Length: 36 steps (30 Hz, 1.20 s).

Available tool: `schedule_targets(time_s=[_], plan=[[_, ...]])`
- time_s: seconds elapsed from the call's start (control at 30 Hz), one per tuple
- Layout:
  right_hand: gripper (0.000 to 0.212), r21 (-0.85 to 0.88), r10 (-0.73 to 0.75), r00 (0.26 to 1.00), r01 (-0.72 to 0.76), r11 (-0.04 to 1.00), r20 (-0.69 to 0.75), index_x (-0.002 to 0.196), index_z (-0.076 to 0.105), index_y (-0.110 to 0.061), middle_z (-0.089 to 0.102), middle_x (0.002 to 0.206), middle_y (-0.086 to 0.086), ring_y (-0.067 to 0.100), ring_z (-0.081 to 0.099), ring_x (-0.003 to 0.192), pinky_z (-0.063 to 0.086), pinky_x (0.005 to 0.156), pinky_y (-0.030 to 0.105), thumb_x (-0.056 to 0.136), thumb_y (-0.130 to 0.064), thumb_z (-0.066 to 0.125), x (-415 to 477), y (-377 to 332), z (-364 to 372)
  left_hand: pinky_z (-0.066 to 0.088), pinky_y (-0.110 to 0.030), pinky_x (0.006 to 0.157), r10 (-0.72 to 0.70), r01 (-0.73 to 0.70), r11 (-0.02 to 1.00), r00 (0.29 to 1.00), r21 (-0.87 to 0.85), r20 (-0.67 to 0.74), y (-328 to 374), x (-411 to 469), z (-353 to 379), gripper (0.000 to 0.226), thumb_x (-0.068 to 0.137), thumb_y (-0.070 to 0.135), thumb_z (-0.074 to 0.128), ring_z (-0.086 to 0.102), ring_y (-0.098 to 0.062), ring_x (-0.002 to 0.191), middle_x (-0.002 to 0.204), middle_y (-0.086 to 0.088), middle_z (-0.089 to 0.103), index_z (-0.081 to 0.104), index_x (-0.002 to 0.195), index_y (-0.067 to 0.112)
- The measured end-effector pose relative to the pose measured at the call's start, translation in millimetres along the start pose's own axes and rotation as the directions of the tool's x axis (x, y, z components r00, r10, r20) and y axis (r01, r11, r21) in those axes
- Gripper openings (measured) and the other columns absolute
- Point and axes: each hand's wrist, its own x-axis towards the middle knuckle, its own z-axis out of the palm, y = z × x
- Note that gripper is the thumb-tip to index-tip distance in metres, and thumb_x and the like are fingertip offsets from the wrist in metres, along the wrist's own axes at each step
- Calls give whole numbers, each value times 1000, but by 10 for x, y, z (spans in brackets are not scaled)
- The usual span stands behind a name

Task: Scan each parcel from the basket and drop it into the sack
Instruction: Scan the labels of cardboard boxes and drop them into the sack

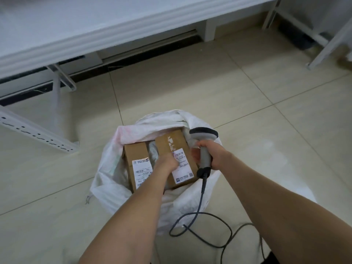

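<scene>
Two parcels [136, 155] fill the sack [106, 172]; left hand [167, 164] blurred, right hand [211, 151] grips scanner [203, 133].

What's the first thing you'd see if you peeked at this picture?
A big white sack stands open on the tiled floor in the middle, with two brown cardboard parcels inside, the left box beside the right box. The left hand rests on the right box, its fingers blurred. The right hand grips a grey scanner over the sack's right edge, and its cable curls down to the floor.
</scene>
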Motion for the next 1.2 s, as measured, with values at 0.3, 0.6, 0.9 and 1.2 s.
schedule_targets(time_s=[0.3, 0.6, 0.9, 1.2], plan=[[10, 144, -141, 983, 157, 977, -117, 84, 52, -9, 55, 57, 8, 11, 50, 39, 43, 48, 22, 91, -2, 53, -1766, -764, -179, 48, -32, 90, 171, -178, 982, 979, -59, -110, 1114, -1357, -1193, 33, 85, 19, 50, 59, -23, 105, 127, -2, 61, 64, 115, 21], [13, 296, -166, 952, 241, 924, -259, 79, 55, -9, 59, 54, 4, 8, 48, 37, 42, 54, 25, 90, -4, 57, -3962, -1528, -626, 39, -29, 106, 342, -343, 939, 938, -16, -60, 2413, -3248, -2120, 42, 90, 12, 53, 49, -24, 127, 138, -6, 53, 55, 132, 12], [8, 445, -207, 878, 407, 798, -433, 85, 56, -7, 63, 67, 9, 14, 50, 54, 44, 58, 27, 90, -1, 58, -5869, -1860, -1296, 41, -30, 104, 499, -500, 864, 866, 59, 18, 3643, -4921, -2453, 40, 90, 14, 54, 51, -24, 124, 136, -5, 54, 56, 130, 16], [5, 499, -232, 795, 547, 672, -560, 85, 58, -5, 64, 57, 4, 13, 51, 47, 44, 52, 25, 89, -2, 58, -6967, -1897, -2399, 41, -35, 105, 693, -703, 700, 711, 127, 118, 4825, -6101, -1875, 40, 88, 12, 57, 51, -27, 123, 134, -10, 55, 56, 128, 10]])
